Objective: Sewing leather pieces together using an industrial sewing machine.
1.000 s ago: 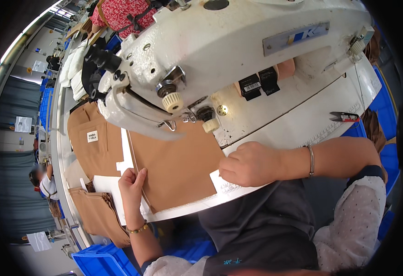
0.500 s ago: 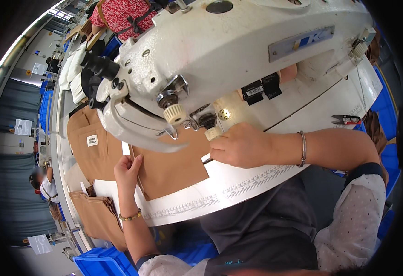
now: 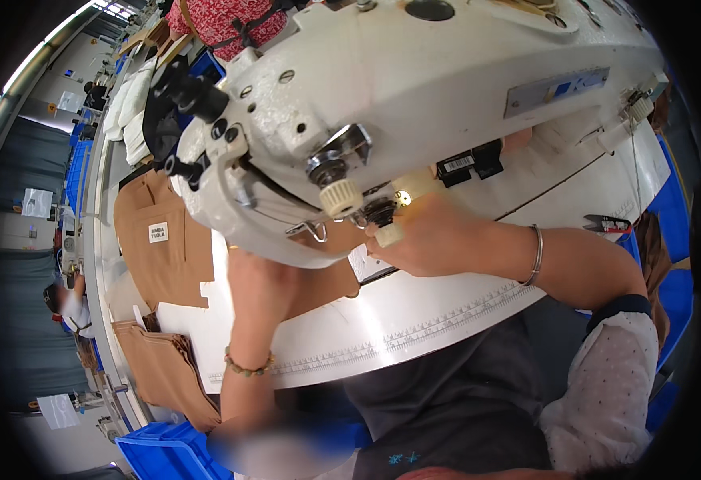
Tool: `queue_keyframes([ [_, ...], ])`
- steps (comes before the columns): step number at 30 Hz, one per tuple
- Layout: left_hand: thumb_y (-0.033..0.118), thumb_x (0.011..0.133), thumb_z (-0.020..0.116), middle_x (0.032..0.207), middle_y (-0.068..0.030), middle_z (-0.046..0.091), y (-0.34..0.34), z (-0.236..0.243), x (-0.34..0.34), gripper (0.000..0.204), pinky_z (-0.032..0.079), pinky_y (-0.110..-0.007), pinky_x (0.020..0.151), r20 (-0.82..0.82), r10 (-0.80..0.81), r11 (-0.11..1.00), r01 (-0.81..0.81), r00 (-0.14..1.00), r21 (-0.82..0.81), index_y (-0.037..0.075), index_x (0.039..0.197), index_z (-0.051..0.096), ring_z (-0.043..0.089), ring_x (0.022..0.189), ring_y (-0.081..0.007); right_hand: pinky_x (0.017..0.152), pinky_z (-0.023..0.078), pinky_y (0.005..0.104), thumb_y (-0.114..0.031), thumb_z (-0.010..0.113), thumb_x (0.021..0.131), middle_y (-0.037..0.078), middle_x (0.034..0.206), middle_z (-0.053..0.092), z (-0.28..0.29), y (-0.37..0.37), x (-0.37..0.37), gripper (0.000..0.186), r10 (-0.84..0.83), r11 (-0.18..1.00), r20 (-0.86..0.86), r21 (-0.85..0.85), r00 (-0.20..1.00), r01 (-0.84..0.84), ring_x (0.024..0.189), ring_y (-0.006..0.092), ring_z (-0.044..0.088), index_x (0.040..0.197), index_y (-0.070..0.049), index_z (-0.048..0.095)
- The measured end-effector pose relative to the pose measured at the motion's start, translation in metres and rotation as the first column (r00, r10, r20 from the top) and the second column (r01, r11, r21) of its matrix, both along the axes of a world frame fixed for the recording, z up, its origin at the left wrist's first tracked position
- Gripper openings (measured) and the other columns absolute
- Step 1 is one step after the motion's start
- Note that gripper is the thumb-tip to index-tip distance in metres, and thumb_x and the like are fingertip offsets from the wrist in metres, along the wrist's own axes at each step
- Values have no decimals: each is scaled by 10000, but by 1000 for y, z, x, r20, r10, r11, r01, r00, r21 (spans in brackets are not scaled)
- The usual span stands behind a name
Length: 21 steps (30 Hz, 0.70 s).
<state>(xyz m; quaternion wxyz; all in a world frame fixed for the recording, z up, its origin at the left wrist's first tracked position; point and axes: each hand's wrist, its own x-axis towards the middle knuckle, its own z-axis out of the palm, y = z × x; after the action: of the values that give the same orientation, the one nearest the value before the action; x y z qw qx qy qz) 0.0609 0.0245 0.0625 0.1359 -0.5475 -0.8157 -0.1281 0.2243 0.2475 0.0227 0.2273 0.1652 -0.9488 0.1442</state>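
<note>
A white sewing machine fills the upper middle of the view. Under its head lies a brown fabric piece on the white table. My left hand is over this fabric's left part, smeared by motion, its fingers hidden behind the machine's curved guard. Close by the needle area, my right hand has its fingers curled in beside the cream knob; what is between the fingertips cannot be made out. Further left lies a larger brown piece with a white label.
A printed ruler runs along the table's front edge. Folded brown fabric is stacked at the left, above a blue crate. Small snips lie at the right. A person in a red patterned top is at the back.
My left hand has moved right and away from me, over the fabric. The brown piece has shifted deeper under the machine head. My right hand has moved slightly away from me.
</note>
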Motion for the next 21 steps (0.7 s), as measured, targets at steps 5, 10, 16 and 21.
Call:
queue_keyframes([
  [5,-14,799,718,1119,-156,670,26,-20,31,253,541,-440,806,154,-371,927,354,916,128,9,1049,680,650,989,-388,587,536,375,-138,679,770,30,857,633,11,8,6,112,18,991,59,-131,998,-10,691,246,674,873,-94,670],
  [10,13,757,718,1240,-56,677,19,-26,29,440,499,-442,975,208,-292,956,282,934,74,113,1186,707,617,1169,-303,609,536,381,-130,677,761,34,821,641,13,11,5,156,26,989,51,-147,998,-19,686,251,675,915,-112,691],
  [16,11,748,711,1241,-34,681,20,-30,23,416,512,-425,966,144,-361,933,354,922,69,113,1151,728,622,1168,-276,600,529,393,-135,681,754,45,788,657,15,12,8,144,84,988,123,-142,989,-66,683,254,674,889,-110,720],
  [21,4,735,698,1194,-31,702,25,-28,12,447,549,-395,861,122,-368,930,362,922,69,143,1157,736,664,1049,-267,607,527,400,-134,697,740,60,736,645,12,13,4,130,41,994,118,-101,992,-29,673,266,673,864,-98,711],
])
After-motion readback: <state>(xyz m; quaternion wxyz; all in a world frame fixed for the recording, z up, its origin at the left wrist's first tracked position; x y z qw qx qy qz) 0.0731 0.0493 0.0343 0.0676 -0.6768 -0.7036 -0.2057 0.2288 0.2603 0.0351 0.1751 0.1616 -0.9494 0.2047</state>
